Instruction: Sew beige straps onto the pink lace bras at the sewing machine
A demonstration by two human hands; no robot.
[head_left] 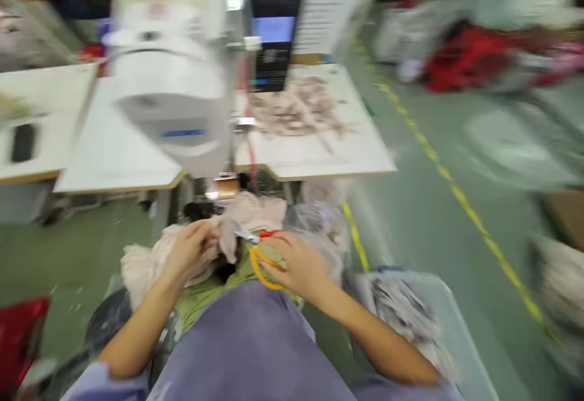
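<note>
The picture is smeared by motion. My left hand (191, 249) is closed on a piece of pale pink fabric (228, 237) held over my lap. My right hand (292, 264) grips a pair of scissors (260, 255) with yellow and red handles, its blades pointing left at the fabric edge. More pale pink fabric (146, 264) is heaped under my left hand, over a green cloth (205, 291). My lap is covered in a lilac garment (246, 346).
A white sewing machine (173, 97) stands on a white table (319, 151) ahead, with a dark screen (274, 36) and a heap of pink scraps (301, 109). A pale bin of fabric (410, 316) sits at my right. Yellow floor line (456, 194) runs right.
</note>
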